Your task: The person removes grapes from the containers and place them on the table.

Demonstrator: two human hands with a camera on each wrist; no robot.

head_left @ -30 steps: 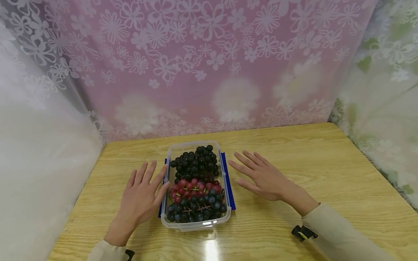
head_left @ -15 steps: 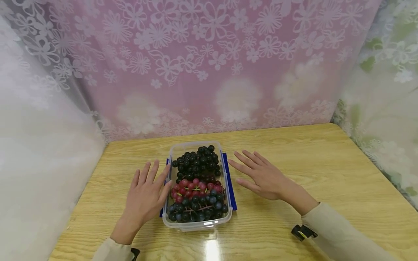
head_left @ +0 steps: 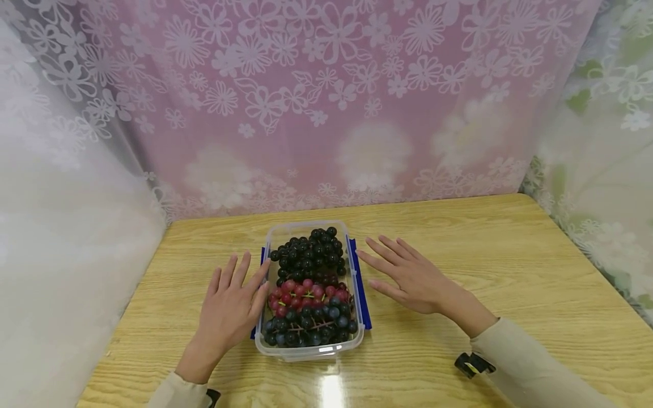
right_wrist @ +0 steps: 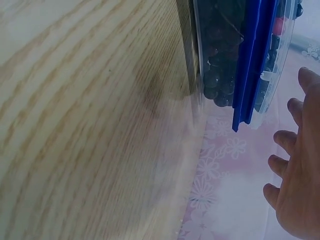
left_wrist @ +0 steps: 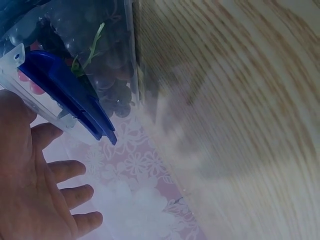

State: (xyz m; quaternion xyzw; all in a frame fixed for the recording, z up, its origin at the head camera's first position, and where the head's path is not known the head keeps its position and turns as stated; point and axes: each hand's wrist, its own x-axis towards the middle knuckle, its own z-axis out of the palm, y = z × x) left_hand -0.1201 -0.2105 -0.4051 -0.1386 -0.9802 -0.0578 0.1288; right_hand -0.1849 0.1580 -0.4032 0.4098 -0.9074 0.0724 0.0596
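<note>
A clear plastic food container point(head_left: 298, 352) stands lidless on the table, with blue side latches point(head_left: 361, 289) hanging down. Inside lie black grapes point(head_left: 308, 255) at the far end, red grapes point(head_left: 296, 296) in the middle and dark blue grapes point(head_left: 311, 326) at the near end. My left hand point(head_left: 229, 309) is at the container's left side, fingers spread, with forefinger and thumb right at the rim. To the right of the container, my right hand point(head_left: 410, 277) hovers with straight, spread fingers and holds nothing. The left wrist view shows the left latch point(left_wrist: 67, 92) beside my fingers.
The wooden table point(head_left: 484, 243) reaches back to a pink flowered curtain point(head_left: 306, 113). Pale cloth hangs along the left point(head_left: 76, 215) and a green-patterned curtain point(head_left: 602, 187) along the right. Light glares off the tabletop in front of the container.
My left hand has shifted slightly right, closer against the container's rim. The right hand stays in place. The whole head view has drifted a little.
</note>
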